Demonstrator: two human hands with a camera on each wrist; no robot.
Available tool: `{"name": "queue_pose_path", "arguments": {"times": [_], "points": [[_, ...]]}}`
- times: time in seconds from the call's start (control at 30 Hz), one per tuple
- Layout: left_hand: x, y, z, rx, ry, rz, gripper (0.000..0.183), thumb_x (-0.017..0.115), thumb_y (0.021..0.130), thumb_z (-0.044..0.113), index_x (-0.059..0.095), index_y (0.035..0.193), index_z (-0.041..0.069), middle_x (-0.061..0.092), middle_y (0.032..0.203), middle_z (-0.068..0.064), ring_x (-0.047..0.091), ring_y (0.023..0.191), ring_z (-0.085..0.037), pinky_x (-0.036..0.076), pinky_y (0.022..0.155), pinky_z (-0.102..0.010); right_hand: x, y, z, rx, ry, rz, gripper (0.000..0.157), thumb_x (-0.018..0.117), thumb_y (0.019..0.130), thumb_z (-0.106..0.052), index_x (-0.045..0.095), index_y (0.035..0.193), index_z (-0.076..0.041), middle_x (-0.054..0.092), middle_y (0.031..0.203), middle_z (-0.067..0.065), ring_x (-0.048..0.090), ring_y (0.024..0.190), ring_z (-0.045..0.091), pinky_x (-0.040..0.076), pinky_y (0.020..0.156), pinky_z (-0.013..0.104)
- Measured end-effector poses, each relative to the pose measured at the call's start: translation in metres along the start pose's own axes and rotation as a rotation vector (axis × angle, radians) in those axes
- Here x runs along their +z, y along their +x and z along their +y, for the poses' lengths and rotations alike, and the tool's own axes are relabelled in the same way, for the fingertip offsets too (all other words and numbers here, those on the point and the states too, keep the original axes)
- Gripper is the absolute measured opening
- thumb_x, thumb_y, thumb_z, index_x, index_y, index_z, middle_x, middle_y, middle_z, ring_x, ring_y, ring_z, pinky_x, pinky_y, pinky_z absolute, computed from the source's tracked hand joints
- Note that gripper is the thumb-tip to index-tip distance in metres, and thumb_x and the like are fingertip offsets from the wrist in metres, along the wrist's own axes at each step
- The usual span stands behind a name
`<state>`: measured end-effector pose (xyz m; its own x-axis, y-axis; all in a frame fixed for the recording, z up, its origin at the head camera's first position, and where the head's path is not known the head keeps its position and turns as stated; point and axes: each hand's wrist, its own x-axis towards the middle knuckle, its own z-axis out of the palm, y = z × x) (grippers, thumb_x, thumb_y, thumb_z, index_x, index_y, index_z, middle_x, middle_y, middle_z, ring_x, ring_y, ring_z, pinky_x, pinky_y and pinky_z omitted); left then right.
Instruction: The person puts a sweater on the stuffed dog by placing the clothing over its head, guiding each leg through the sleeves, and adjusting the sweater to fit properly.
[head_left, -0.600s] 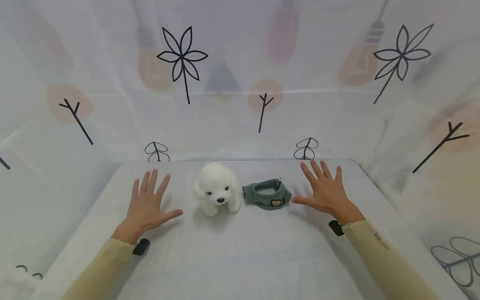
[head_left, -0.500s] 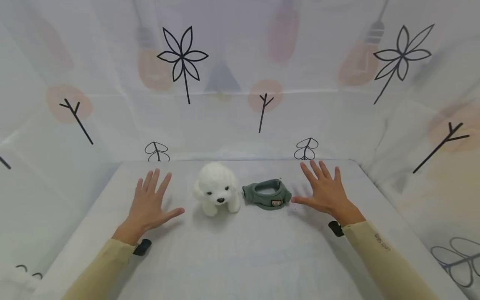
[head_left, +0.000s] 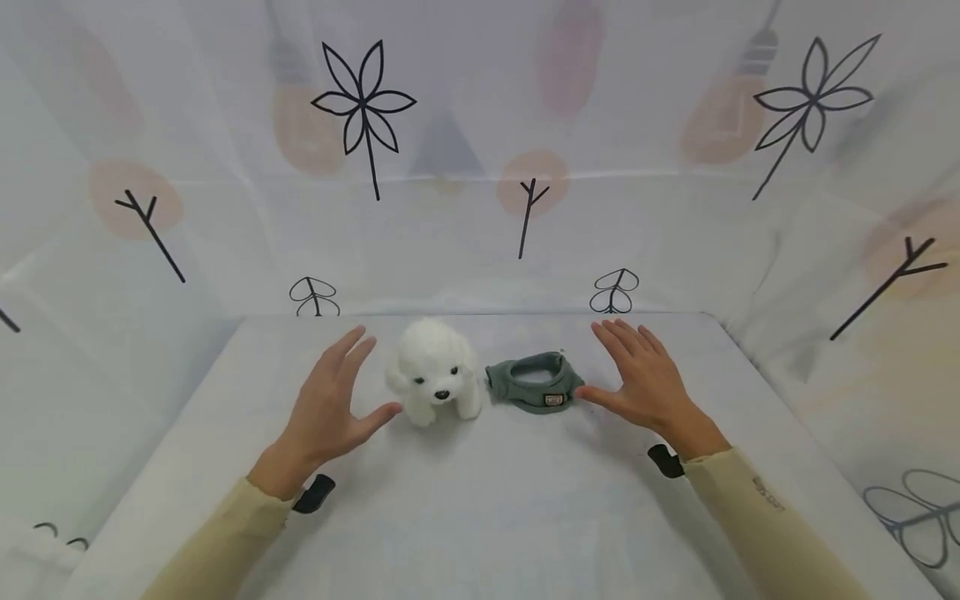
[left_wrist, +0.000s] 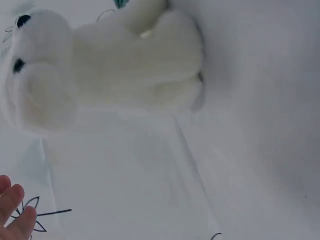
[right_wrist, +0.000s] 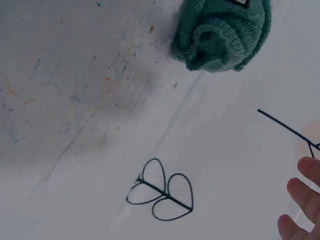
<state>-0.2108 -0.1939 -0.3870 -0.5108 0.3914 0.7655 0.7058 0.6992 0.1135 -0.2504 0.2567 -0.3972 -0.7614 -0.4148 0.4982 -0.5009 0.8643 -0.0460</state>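
And here a white backdrop (head_left: pixel 465 242) is rising behind the dog (head_left: pixel 435 367) and flanking it on both sides, line-drawn flowers and twigs showing across it. The white worktop (head_left: pixel 465 517) is spreading out beneath the dog and carrying it. Two pale yellow sleeves are coming in from the near side, the left sleeve (head_left: pixel 217 546) lying left of the dog, the right sleeve (head_left: pixel 757 517) well off to its right.

The left hand (head_left: pixel 330 408) is hovering just left of the dog, spread, its thumb standing away from the fingers and pointing at a front paw; whether it is touching, I cannot tell. The right hand (head_left: pixel 648 387) is hovering farther out, right of the dog, also spread, fingers stretching forward.

The dog itself is resting upright, facing the person. Just right of it a green shirt (head_left: pixel 525 393) is lying, neck hole facing up, the right thumb tip pointing at its far side from the dog; contact there is staying unclear. A small label (head_left: pixel 553 400) is sitting on the shirt, right of the dog, and tiny coloured specks (right_wrist: pixel 107 78) are dotting the worktop.
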Motion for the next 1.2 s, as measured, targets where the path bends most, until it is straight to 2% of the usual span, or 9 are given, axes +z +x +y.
{"name": "queue_pose_path", "arguments": {"times": [0.17, 0.3, 0.37, 0.63, 0.73, 0.83, 1.0, 1.2], "points": [[0.002, 0.016, 0.025, 0.145, -0.041, 0.118, 0.071, 0.060, 0.088, 0.053, 0.052, 0.127, -0.006, 0.048, 0.134, -0.025, 0.049, 0.118, -0.039, 0.041, 0.096, -0.046, -0.004, 0.001, -0.009, -0.067, 0.038, 0.085, 0.094, 0.069, 0.073, -0.064, 0.041, 0.143, -0.008, 0.048, 0.139, 0.014, 0.037, 0.133, 0.033, 0.022, 0.111, 0.050], [0.007, 0.029, 0.047, 0.235, -0.085, 0.160, 0.060, 0.062, 0.090, 0.042, 0.054, 0.123, -0.007, 0.050, 0.128, -0.027, 0.049, 0.117, -0.039, 0.038, 0.102, -0.040, -0.002, -0.001, -0.014, -0.118, 0.074, 0.136, 0.090, 0.066, 0.076, -0.065, 0.046, 0.139, -0.005, 0.051, 0.136, 0.015, 0.041, 0.130, 0.034, 0.025, 0.109, 0.050], [0.010, 0.034, 0.057, 0.273, -0.110, 0.175, 0.055, 0.063, 0.089, 0.037, 0.055, 0.121, -0.007, 0.052, 0.125, -0.028, 0.050, 0.117, -0.039, 0.038, 0.103, -0.040, -0.001, -0.002, -0.015, -0.138, 0.084, 0.147, 0.089, 0.064, 0.077, -0.066, 0.046, 0.138, -0.004, 0.051, 0.135, 0.016, 0.042, 0.129, 0.035, 0.026, 0.108, 0.051], [0.030, 0.046, 0.089, 0.377, -0.176, 0.172, 0.047, 0.063, 0.089, 0.028, 0.056, 0.120, -0.006, 0.052, 0.127, -0.024, 0.051, 0.117, -0.038, 0.044, 0.097, -0.048, 0.000, -0.003, -0.019, -0.150, 0.089, 0.141, 0.086, 0.059, 0.080, -0.068, 0.046, 0.140, -0.006, 0.050, 0.136, 0.016, 0.042, 0.129, 0.034, 0.026, 0.108, 0.051], [0.041, 0.046, 0.100, 0.412, -0.213, 0.135, 0.048, 0.066, 0.086, 0.024, 0.055, 0.121, -0.006, 0.051, 0.128, -0.023, 0.050, 0.119, -0.036, 0.044, 0.098, -0.046, 0.000, -0.003, -0.020, -0.151, 0.093, 0.131, 0.085, 0.063, 0.079, -0.065, 0.046, 0.140, -0.007, 0.050, 0.136, 0.016, 0.042, 0.129, 0.034, 0.028, 0.107, 0.051], [0.056, 0.043, 0.111, 0.402, -0.240, 0.050, 0.051, 0.070, 0.084, 0.021, 0.053, 0.125, -0.004, 0.048, 0.132, -0.020, 0.049, 0.122, -0.032, 0.043, 0.100, -0.039, 0.001, -0.004, -0.020, -0.141, 0.093, 0.112, 0.084, 0.068, 0.077, -0.061, 0.047, 0.139, -0.008, 0.051, 0.136, 0.014, 0.044, 0.128, 0.034, 0.031, 0.105, 0.053], [0.082, 0.040, 0.125, 0.308, -0.234, -0.089, 0.052, 0.073, 0.083, 0.020, 0.053, 0.127, 0.000, 0.047, 0.134, -0.014, 0.049, 0.122, -0.023, 0.043, 0.098, -0.027, 0.005, -0.005, -0.021, -0.116, 0.120, 0.056, 0.079, 0.074, 0.076, -0.053, 0.049, 0.138, -0.010, 0.051, 0.136, 0.014, 0.046, 0.126, 0.035, 0.035, 0.101, 0.056], [0.107, 0.044, 0.126, 0.170, -0.261, -0.204, 0.047, 0.070, 0.087, 0.018, 0.053, 0.127, 0.003, 0.050, 0.129, -0.011, 0.049, 0.119, -0.019, 0.043, 0.097, -0.024, 0.008, -0.005, -0.021, -0.110, 0.147, 0.032, 0.080, 0.078, 0.074, -0.046, 0.048, 0.138, -0.010, 0.052, 0.135, 0.015, 0.047, 0.124, 0.036, 0.037, 0.099, 0.056]]}}
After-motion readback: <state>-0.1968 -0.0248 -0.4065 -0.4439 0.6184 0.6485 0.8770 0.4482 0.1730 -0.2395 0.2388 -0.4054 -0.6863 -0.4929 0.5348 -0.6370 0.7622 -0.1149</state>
